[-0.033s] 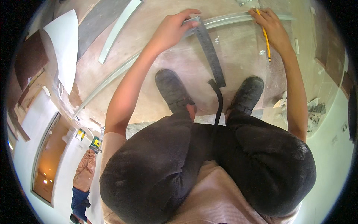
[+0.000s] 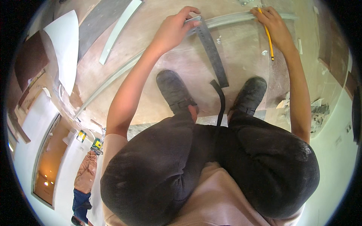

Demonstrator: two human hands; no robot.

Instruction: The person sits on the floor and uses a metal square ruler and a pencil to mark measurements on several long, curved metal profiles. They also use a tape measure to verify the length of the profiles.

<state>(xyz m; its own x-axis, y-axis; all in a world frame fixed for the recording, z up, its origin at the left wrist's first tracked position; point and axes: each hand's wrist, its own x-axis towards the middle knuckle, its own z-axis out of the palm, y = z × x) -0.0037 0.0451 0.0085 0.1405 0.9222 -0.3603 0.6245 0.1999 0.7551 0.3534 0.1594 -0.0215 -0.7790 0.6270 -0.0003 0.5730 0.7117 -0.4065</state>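
A long, thin grey metal channel [image 2: 230, 19] lies across the floor in front of my feet and looks bowed in this wide view. My left hand [image 2: 174, 28] pinches the head of a dark try square [image 2: 213, 54] against the channel, its fingers closed round the corner. The square's marked blade reaches back toward me between my shoes. Between the fingers of my right hand [image 2: 277, 28] is a yellow pencil [image 2: 269, 37], its dark end toward me. Those fingertips also rest at the channel's near edge, further right.
White and grey panel offcuts [image 2: 68, 49] lie at the left, beside a pale narrow strip [image 2: 120, 32]. A black strap [image 2: 220, 100] hangs between my shoes. Scraps [image 2: 320, 113] lie at the right. Another person [image 2: 85, 173] with a yellow-green tool [image 2: 97, 145] is at the lower left.
My right hand and the pencil have shifted very slightly away from me. The try square has also moved a touch the same way; my left hand still holds it.
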